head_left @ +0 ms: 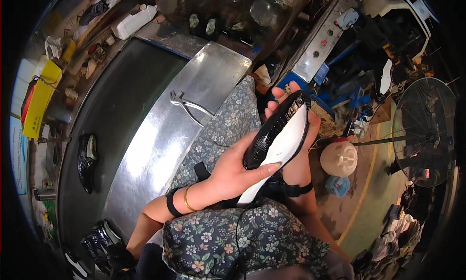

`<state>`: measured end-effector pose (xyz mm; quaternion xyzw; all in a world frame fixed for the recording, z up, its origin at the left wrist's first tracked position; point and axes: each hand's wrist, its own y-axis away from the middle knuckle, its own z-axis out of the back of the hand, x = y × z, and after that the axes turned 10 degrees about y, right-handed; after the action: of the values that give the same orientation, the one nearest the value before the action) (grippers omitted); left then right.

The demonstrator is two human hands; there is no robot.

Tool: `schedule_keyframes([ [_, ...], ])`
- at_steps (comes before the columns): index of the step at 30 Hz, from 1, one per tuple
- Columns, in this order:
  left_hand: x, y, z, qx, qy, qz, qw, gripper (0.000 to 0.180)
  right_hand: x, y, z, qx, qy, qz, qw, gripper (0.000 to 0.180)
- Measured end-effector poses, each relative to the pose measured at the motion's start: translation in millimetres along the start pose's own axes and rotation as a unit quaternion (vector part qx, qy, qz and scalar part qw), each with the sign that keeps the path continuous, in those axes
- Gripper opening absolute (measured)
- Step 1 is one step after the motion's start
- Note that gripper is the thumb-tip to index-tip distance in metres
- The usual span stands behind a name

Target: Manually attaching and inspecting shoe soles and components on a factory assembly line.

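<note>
I hold a glossy black shoe with its white underside facing up, tilted above my lap. My left hand grips the lower end, its thumb pressed on the white surface. Behind the upper end, my right hand cradles the shoe; some fingertips show past its far edge, while the rest of the fingers are hidden. Metal pincers lie on the shiny metal plate to the left of my hands.
A dark conveyor belt at left carries a black shoe and several more nearer me. Right stand a control box, a machine holding another shoe, a beige jug, a blue container and a large fan.
</note>
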<state>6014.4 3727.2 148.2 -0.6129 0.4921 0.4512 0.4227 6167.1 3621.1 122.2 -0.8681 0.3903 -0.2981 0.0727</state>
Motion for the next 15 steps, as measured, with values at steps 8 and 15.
schedule_keyframes([
  [8, 20, -2, 39, -0.053, -0.006, 0.002, 0.999, 0.083, -10, -7, -15, -0.171, 0.21, -0.076, 0.96, 0.055],
  [15, 67, -17, 94, -0.088, 0.327, 0.096, 0.936, 0.066, -51, -2, -11, -0.039, 0.449, -0.214, 0.867, 0.07],
])
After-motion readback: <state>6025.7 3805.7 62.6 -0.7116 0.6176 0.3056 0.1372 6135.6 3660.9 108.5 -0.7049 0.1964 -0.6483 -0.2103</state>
